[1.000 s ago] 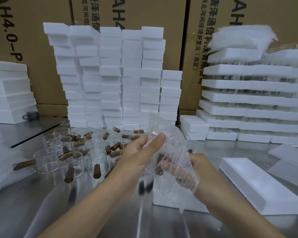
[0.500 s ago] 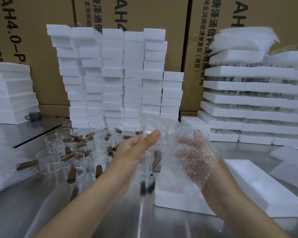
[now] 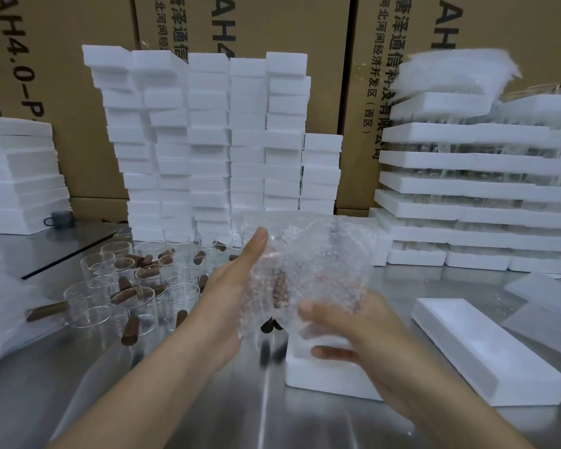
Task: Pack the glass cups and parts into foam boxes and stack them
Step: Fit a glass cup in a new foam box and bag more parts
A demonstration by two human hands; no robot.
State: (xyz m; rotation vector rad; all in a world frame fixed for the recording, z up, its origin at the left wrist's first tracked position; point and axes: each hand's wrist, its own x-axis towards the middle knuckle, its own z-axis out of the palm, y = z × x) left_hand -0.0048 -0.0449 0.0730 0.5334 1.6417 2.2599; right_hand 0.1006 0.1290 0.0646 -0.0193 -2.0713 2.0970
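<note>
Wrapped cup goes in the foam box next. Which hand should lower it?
Right hand, probably: it holds the bubble wrap low, directly over the foam box. Left hand grips the wrap's left side, off the box.

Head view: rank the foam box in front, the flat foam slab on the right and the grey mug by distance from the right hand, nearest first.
1. Foam box, just below the right hand.
2. Foam slab, on the table to its right.
3. Grey mug, far back left.

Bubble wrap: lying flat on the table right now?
No, the left hand and right hand hold the bubble wrap up in the air above the table.
</note>
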